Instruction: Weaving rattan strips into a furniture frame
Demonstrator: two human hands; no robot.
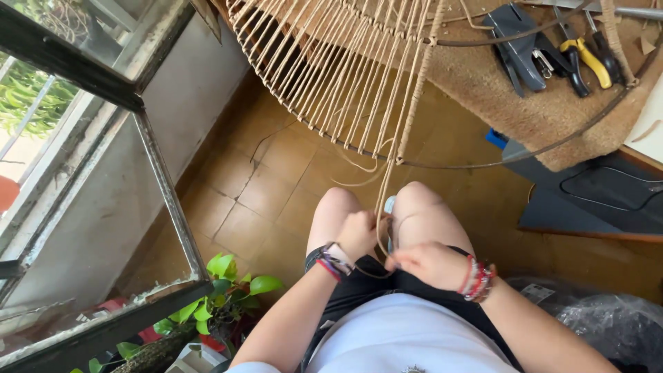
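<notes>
hands draw pale cord down from a half-woven round frame

the left hand (358, 233) sits just past the middle of the view toward 6 o'clock, above the knees, fingers curled shut around the thin beige cord strands (384, 197). the right hand (431, 264) lies just beside it toward 4 o'clock, fingers pinched together on the same strands where they loop back. a small pale-blue object (390, 204) shows between the knees; what it is cannot be told.

the strands run up toward 12 o'clock to the large round dark wire frame (483, 164), whose upper left part is already filled with tight rows of the beige cord. the frame leans against a brown woven mat (497, 90) at 1 o'clock, where a dark grey stapler-like tool (518, 48) and yellow-handled pliers (587, 59) lie.

the cord looks light, soft and limp, likely to slip unless kept taut, so it seems best gripped close to the frame between finger and thumb. the wire looks stiff but thin and springy, better steadied at the rim.

at 7 o'clock a green leafy plant (228, 290) stands beside a metal-framed glass window (159, 179). ochre floor tiles (262, 186) lie under the knees.
</notes>
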